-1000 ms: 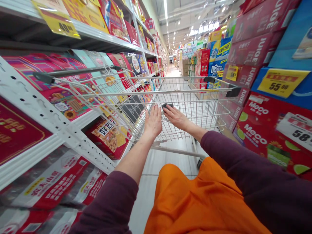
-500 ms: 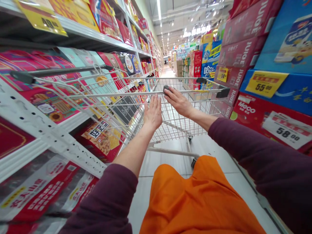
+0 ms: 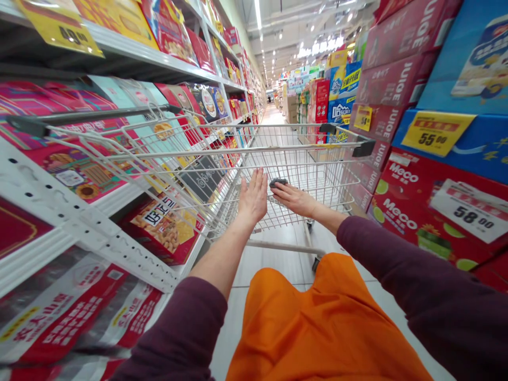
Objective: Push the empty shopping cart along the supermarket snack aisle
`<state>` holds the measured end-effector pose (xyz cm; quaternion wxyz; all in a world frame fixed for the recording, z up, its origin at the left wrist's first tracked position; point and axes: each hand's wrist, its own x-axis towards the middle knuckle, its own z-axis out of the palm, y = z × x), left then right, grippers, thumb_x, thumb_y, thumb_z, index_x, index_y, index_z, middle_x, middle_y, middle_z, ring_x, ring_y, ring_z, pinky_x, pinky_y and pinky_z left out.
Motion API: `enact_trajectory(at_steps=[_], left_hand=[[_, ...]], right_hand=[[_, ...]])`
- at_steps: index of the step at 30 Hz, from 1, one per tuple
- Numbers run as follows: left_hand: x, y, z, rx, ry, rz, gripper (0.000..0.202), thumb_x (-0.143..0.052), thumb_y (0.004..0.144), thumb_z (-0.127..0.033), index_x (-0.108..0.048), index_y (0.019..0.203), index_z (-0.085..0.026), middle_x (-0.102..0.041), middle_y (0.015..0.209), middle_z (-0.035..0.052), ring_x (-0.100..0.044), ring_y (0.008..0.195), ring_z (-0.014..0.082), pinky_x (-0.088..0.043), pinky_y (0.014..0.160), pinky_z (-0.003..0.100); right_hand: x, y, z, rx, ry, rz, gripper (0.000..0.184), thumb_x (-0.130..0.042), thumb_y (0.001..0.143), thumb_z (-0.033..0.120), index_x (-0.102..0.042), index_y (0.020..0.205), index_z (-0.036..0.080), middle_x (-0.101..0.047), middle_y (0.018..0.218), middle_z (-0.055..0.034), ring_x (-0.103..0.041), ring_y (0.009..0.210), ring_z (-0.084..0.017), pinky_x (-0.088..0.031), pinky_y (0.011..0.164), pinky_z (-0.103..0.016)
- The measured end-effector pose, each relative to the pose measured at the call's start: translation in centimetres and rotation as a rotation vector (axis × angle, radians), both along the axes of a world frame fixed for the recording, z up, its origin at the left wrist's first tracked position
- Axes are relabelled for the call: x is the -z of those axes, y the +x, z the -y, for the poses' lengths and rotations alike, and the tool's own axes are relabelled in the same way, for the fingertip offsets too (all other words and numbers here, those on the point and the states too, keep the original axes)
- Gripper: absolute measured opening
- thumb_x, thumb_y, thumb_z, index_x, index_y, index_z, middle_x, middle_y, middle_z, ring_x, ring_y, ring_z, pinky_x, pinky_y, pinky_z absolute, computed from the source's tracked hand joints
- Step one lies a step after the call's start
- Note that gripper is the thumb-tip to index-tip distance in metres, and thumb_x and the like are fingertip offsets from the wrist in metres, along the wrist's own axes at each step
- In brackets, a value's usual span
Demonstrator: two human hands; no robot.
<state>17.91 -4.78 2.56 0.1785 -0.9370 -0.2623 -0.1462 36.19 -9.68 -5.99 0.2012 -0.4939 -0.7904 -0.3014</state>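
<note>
A metal wire shopping cart [image 3: 222,154] stands right in front of me. My left hand [image 3: 253,202] lies with its fingers stretched out at the wires of the cart's near side; whether it touches them I cannot tell. Beside it my right hand [image 3: 294,200] has its fingers over a small dark grey pad [image 3: 279,182], held at the same wire panel below the top rail. What the pad is made of does not show. The cart's basket [image 3: 333,174] shows only bare wires inside.
Shelves [image 3: 130,201] with boxed and bagged goods run along the left, close to the cart's corner. Stacked drink cartons [image 3: 420,211] with price tags rise on the right. Between them a tiled aisle [image 3: 273,114] leads away. My knees in orange cloth [image 3: 309,317] are just behind the cart.
My right hand has slid down with the dark grey pad, from the top rail to the wires below. My left hand has shifted slightly down and to the right.
</note>
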Motion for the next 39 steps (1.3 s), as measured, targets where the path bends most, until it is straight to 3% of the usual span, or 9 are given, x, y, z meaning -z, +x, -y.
enact_trajectory(at_steps=[2, 7, 10, 16, 25, 28, 34, 36, 39], left_hand=[[-0.3, 0.4, 0.3, 0.019, -0.001, -0.005, 0.070, -0.040, 0.081, -0.009, -0.024, 0.148, -0.001, -0.017, 0.159, 0.0196, -0.014, 0.149, 0.0276, -0.010, 0.120, 0.055], [-1.9, 2.5, 0.9, 0.064, 0.016, 0.063, 0.076, -0.041, 0.080, -0.007, -0.016, 0.151, -0.008, -0.013, 0.162, 0.0147, -0.009, 0.150, 0.0256, -0.005, 0.121, 0.053], [-2.5, 3.9, 1.2, 0.096, 0.025, 0.080, 0.080, -0.042, 0.079, -0.007, -0.011, 0.153, -0.011, -0.012, 0.162, 0.0132, -0.008, 0.150, 0.0252, -0.004, 0.121, 0.053], [-1.0, 4.6, 1.5, 0.090, 0.009, -0.010, 0.073, -0.040, 0.080, -0.007, -0.020, 0.150, -0.005, -0.015, 0.161, 0.0167, -0.010, 0.150, 0.0261, -0.008, 0.121, 0.054], [1.4, 4.6, 2.5, 0.098, 0.014, -0.106, 0.067, -0.034, 0.082, -0.005, -0.026, 0.148, -0.003, -0.020, 0.159, 0.0171, -0.016, 0.149, 0.0258, -0.015, 0.120, 0.054], [0.9, 5.4, 3.0, 0.141, 0.013, -0.079, 0.067, -0.034, 0.081, -0.004, -0.027, 0.148, -0.004, -0.021, 0.159, 0.0172, -0.016, 0.149, 0.0255, -0.015, 0.119, 0.054], [-2.5, 8.4, 3.6, 0.178, 0.040, 0.030, 0.074, -0.040, 0.079, -0.006, -0.021, 0.150, -0.007, -0.016, 0.161, 0.0145, -0.010, 0.150, 0.0252, -0.010, 0.121, 0.052], [-3.0, 9.1, 3.7, 0.175, 0.053, 0.017, 0.073, -0.039, 0.079, -0.006, -0.022, 0.150, -0.006, -0.016, 0.161, 0.0150, -0.011, 0.150, 0.0258, -0.011, 0.120, 0.053], [-2.8, 9.6, 3.8, 0.162, 0.072, -0.036, 0.069, -0.037, 0.082, -0.007, -0.023, 0.149, -0.006, -0.017, 0.161, 0.0144, -0.013, 0.149, 0.0259, -0.012, 0.120, 0.054]], right_hand=[[-0.8, 0.4, 0.4, -0.006, 0.033, -0.053, 0.038, -0.035, 0.097, 0.010, -0.059, 0.126, 0.014, -0.057, 0.137, -0.0127, -0.038, 0.140, -0.023, -0.041, 0.112, -0.049], [-5.6, 2.9, 1.1, 0.102, 0.212, -0.271, 0.048, -0.025, 0.099, 0.013, -0.043, 0.143, 0.024, -0.039, 0.153, -0.0046, -0.017, 0.148, -0.021, -0.023, 0.120, -0.054], [-6.2, 4.2, 1.5, 0.141, 0.211, -0.287, 0.050, -0.026, 0.099, 0.013, -0.040, 0.145, 0.025, -0.038, 0.154, -0.0031, -0.013, 0.149, -0.021, -0.022, 0.121, -0.055], [-1.4, 4.4, 1.9, 0.178, 0.200, -0.282, 0.044, -0.025, 0.100, 0.014, -0.052, 0.135, 0.022, -0.048, 0.147, -0.0060, -0.015, 0.148, -0.017, -0.029, 0.119, -0.050], [4.3, 4.4, 3.9, 0.167, 0.130, -0.193, 0.038, -0.034, 0.096, 0.008, -0.062, 0.121, 0.011, -0.059, 0.134, -0.0167, -0.034, 0.141, -0.026, -0.044, 0.109, -0.054], [2.9, 5.1, 4.3, 0.168, 0.231, -0.182, 0.040, -0.031, 0.098, 0.011, -0.060, 0.125, 0.013, -0.058, 0.136, -0.0136, -0.030, 0.144, -0.024, -0.043, 0.111, -0.050], [-4.1, 7.9, 3.5, 0.282, 0.375, -0.345, 0.048, -0.027, 0.100, 0.016, -0.038, 0.146, 0.026, -0.040, 0.153, -0.0035, -0.010, 0.149, -0.019, -0.023, 0.120, -0.055], [-4.5, 8.6, 3.4, 0.296, 0.370, -0.362, 0.048, -0.026, 0.100, 0.017, -0.040, 0.145, 0.025, -0.040, 0.152, -0.0034, -0.009, 0.149, -0.019, -0.024, 0.121, -0.055], [-2.5, 9.0, 3.6, 0.320, 0.344, -0.370, 0.045, -0.026, 0.100, 0.018, -0.049, 0.138, 0.025, -0.046, 0.149, -0.0035, -0.012, 0.148, -0.017, -0.027, 0.120, -0.049]])
